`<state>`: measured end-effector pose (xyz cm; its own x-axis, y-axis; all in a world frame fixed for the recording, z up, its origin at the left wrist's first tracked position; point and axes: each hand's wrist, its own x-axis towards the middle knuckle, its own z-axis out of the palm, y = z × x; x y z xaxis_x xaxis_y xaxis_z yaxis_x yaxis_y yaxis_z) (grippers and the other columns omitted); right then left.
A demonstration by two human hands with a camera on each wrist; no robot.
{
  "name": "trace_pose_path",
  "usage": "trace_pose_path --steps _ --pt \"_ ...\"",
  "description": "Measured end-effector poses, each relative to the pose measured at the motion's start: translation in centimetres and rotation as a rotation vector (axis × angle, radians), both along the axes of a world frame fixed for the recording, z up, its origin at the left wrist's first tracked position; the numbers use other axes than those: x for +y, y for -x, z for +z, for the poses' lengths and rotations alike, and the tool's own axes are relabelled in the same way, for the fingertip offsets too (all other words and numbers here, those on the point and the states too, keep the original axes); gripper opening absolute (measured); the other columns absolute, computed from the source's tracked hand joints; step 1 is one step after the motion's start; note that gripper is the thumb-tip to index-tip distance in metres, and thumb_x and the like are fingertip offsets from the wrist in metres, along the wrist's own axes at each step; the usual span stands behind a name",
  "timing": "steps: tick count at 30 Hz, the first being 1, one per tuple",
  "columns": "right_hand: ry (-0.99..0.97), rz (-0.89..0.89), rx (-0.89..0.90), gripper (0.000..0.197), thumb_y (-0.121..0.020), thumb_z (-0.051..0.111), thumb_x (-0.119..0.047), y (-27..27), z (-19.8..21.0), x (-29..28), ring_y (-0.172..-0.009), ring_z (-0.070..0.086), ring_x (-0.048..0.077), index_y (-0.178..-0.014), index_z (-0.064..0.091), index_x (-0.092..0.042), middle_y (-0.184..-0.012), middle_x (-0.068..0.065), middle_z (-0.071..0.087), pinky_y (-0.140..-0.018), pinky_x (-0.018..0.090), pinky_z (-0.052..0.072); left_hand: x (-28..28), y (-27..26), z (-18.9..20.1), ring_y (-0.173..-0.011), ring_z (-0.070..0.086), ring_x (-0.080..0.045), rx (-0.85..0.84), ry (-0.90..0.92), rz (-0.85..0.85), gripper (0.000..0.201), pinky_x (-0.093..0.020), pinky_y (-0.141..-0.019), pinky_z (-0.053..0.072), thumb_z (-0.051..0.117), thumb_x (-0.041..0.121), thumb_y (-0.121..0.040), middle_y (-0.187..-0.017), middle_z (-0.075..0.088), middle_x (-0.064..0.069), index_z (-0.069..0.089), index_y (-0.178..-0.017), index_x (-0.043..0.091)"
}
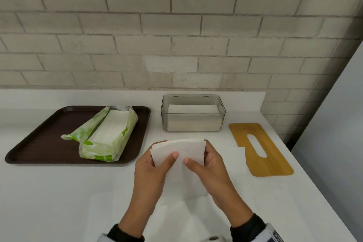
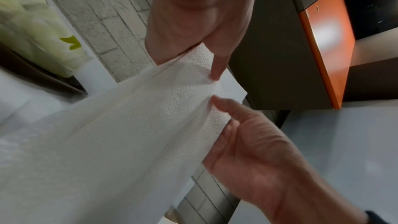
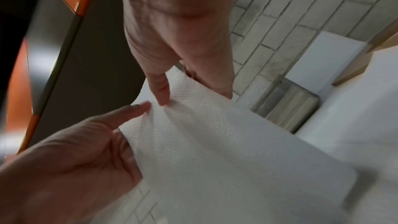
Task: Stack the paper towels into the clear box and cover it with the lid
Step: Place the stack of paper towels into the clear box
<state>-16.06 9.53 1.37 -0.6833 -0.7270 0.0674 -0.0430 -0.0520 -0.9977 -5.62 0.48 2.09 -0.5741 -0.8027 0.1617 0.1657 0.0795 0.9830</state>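
- Brown tray (image 1: pixel 39 143), at 9 o'clock on the white counter (image 1: pixel 59 202): it carries an opened green-and-white pack (image 1: pixel 110 137) with a stack of paper towels showing through the torn top. The pack bears leaf shapes only; no brand or lettering can be read.
- Left hand (image 1: pixel 151 171), at 6 o'clock: thumb on the near face and fingers behind, grasping the left part of a folded paper towel (image 1: pixel 180 153) held above the counter.
- Right hand (image 1: pixel 208 167), just beside the left: it pinches the right part of the same towel, thumb in front. In the wrist views the towel's loose length hangs away below the hands; that region is blurred, so the fold count is uncertain.
- Clear box (image 1: pixel 193 113), at 12 o'clock beyond the hands: it is open and already holds a white stack inside, well below the rim.
- Bamboo lid (image 1: pixel 261 149), at 3 o'clock: it lies flat on the counter, slot upward, apart from the box. No writing is visible on it.
- Risk: the trailing length may catch the box rim or land skewed, caused by an uneven fold or unequal grip.
- Risk: a raised, crooked stack may prevent the lid from seating.
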Motion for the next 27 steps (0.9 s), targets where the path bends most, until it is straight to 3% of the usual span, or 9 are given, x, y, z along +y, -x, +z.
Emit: trace_pose_path --steps 4,6,8,11,13,15,18,22,27 --pt "-0.416 0.159 0.155 0.031 -0.079 0.072 -0.014 0.6 -0.8 1.1 -0.097 0.065 0.011 -0.106 0.063 -0.025 -0.105 -0.006 0.069 -0.088 0.028 0.053 -0.6 -0.4 0.2 -0.082 0.07 -0.016 0.048 -0.089 0.033 0.017 -0.028 -0.066 0.056 0.072 0.017 -0.075 -0.086 0.074 0.004 0.068 -0.092 0.021" --pt "-0.531 0.231 0.216 0.025 -0.078 0.073 -0.015 1.3 -0.6 2.4 -0.093 0.066 0.01 -0.102 0.067 -0.019 -0.102 -0.006 0.07 -0.084 0.021 0.053 -1.7 -1.3 0.2 -0.086 0.068 -0.021 0.098 -0.155 0.072 0.028 -0.032 -0.071 0.054 0.082 0.021 -0.064 -0.087 0.073 0.002 0.069 -0.089 0.021" --pt "-0.468 0.232 0.211 0.019 -0.077 0.074 -0.012 2.3 0.3 3.9 -0.087 0.069 0.009 -0.095 0.07 -0.015 -0.095 -0.005 0.073 -0.079 0.021 0.055 -3.1 -2.7 -0.1 -0.087 0.066 -0.019 0.088 -0.172 0.083 0.029 -0.033 -0.077 0.053 0.084 0.019 -0.059 -0.089 0.073 0.002 0.071 -0.085 0.023" --pt "-0.194 0.069 0.08 0.016 -0.075 0.073 -0.001 3.3 1.7 5.9 -0.072 0.07 0.009 -0.083 0.07 -0.015 -0.079 -0.004 0.074 -0.063 0.017 0.053 -3.7 -4.8 -1.3 -0.077 0.07 -0.013 -0.007 -0.177 0.011 0.026 -0.021 -0.066 0.056 0.071 -0.002 -0.074 -0.091 0.075 -0.003 0.069 -0.093 0.015" --pt "-0.019 -0.022 -0.005 0.021 -0.074 0.069 0.008 3.4 1.5 6.5 -0.064 0.064 0.01 -0.078 0.067 -0.012 -0.07 -0.004 0.069 -0.061 0.016 0.05 -3.2 -5.4 -2.3 -0.078 0.071 -0.012 -0.076 -0.184 -0.024 0.03 -0.015 -0.064 0.054 0.062 -0.011 -0.08 -0.091 0.076 -0.004 0.068 -0.098 0.011" --pt "0.057 -0.067 -0.065 0.024 -0.075 0.065 0.012 3.0 0.7 6.6 -0.066 0.059 0.012 -0.078 0.065 -0.012 -0.073 0.0 0.067 -0.063 0.018 0.049 -2.3 -5.4 -3.3 -0.08 0.07 -0.014 -0.106 -0.207 -0.022 0.03 -0.017 -0.067 0.053 0.057 -0.014 -0.083 -0.088 0.076 -0.002 0.068 -0.097 0.011" --pt "0.077 -0.102 -0.151 0.028 -0.077 0.058 0.017 2.0 -1.0 6.6 -0.076 0.063 0.015 -0.083 0.061 -0.01 -0.081 0.004 0.069 -0.066 0.02 0.051 -1.3 -4.9 -4.3 -0.081 0.062 -0.018 -0.131 -0.213 0.021 0.031 -0.024 -0.072 0.045 0.05 -0.016 -0.084 -0.085 0.072 -0.001 0.066 -0.091 0.01" --pt "-0.036 -0.188 -0.195 0.045 -0.074 0.048 0.024 1.2 -3.2 6.4 -0.094 0.062 0.019 -0.092 0.059 -0.016 -0.097 0.003 0.07 -0.079 0.032 0.049 -0.3 -4.4 -4.9 -0.079 0.057 -0.017 -0.181 -0.248 0.042 0.037 -0.023 -0.068 0.041 0.043 -0.019 -0.083 -0.089 0.066 -0.003 0.061 -0.091 0.012" --pt "-0.151 -0.284 -0.208 0.054 -0.074 0.052 0.02 1.1 -4.6 6.1 -0.093 0.054 0.017 -0.106 0.05 -0.023 -0.105 0.002 0.057 -0.065 0.021 0.045 0.2 -3.9 -5.6 -0.079 0.055 -0.021 -0.249 -0.208 0.039 0.029 -0.026 -0.066 0.041 0.051 -0.012 -0.086 -0.086 0.065 -0.005 0.062 -0.091 0.014"
